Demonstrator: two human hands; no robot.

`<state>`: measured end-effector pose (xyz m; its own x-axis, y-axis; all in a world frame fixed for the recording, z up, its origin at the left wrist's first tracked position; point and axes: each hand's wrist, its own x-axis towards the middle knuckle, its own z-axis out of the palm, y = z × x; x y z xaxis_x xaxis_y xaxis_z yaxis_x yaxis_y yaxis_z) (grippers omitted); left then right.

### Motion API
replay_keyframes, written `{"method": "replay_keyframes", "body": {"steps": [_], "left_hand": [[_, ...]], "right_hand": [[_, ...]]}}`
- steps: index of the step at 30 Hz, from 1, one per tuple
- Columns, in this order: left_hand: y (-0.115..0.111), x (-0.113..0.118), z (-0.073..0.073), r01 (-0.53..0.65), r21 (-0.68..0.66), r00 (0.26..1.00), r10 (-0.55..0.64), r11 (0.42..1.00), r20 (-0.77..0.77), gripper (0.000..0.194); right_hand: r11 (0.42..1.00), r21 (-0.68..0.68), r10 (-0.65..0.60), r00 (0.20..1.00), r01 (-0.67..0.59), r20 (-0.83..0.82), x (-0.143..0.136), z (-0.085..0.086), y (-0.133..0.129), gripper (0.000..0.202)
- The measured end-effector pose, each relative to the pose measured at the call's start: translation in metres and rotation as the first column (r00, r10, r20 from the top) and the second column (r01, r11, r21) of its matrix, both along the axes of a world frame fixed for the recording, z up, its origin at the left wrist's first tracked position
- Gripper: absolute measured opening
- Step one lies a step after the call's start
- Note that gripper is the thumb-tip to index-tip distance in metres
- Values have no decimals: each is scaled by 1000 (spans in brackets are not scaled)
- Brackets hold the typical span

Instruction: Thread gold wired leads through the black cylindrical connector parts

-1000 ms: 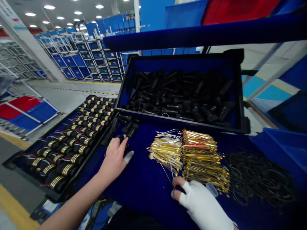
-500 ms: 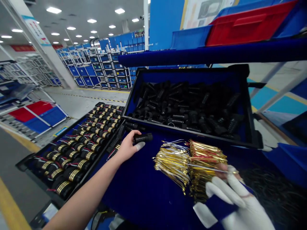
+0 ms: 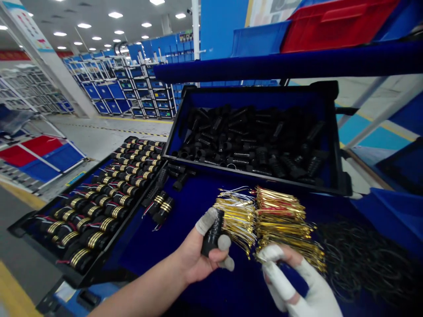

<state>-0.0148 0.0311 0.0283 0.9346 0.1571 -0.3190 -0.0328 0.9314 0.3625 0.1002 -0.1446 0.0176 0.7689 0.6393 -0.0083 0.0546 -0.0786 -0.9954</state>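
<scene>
Upright between the taped fingers of my left hand (image 3: 201,255) is a black ribbed sleeve (image 3: 213,231). My right hand (image 3: 287,273), in a white glove with bare finger parts, is pinched at the thumb and forefinger; what it grips is too small to make out. Behind the hands lie a bundle of gold and white wires (image 3: 237,215) and a wider bundle of gold and red wires (image 3: 280,215). Left of my left hand, two black parts with gold rings (image 3: 162,211) rest on the blue surface (image 3: 148,251).
A black bin (image 3: 257,178) full of black sleeves stands at the back. On the left is a tray (image 3: 109,251) with rows of gold-ringed parts. Thin black strands (image 3: 363,259) lie at right. A blue padded shelf edge (image 3: 284,66) crosses above the bin.
My left hand has come right and nearer with the black sleeve, now turned upright. My right hand has moved left toward it and pinches near the gold wires. The view has shifted slightly.
</scene>
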Motion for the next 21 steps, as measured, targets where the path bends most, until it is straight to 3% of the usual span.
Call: {"method": "replay_keyframes", "body": {"steps": [5,9,14,18,21], "left_hand": [[-20,6,-3,48,214,992,-20,976,-128,55],[-33,8,-3,40,392,986,26,919,-163,55],[-41,8,-1,17,542,985,78,840,-152,60],[-42,10,2,11,691,976,143,722,-166,52],[-43,13,4,-6,650,983,125,760,-136,51]], "right_hand": [[997,-76,31,981,-17,192,-2,7,6,26],[981,-176,122,962,-80,246,-5,14,14,24],[965,-251,145,945,-70,294,-9,13,20,33],[973,-195,165,964,-125,209,-12,8,18,28],[972,-135,207,974,-194,91,-14,4,15,30]]}}
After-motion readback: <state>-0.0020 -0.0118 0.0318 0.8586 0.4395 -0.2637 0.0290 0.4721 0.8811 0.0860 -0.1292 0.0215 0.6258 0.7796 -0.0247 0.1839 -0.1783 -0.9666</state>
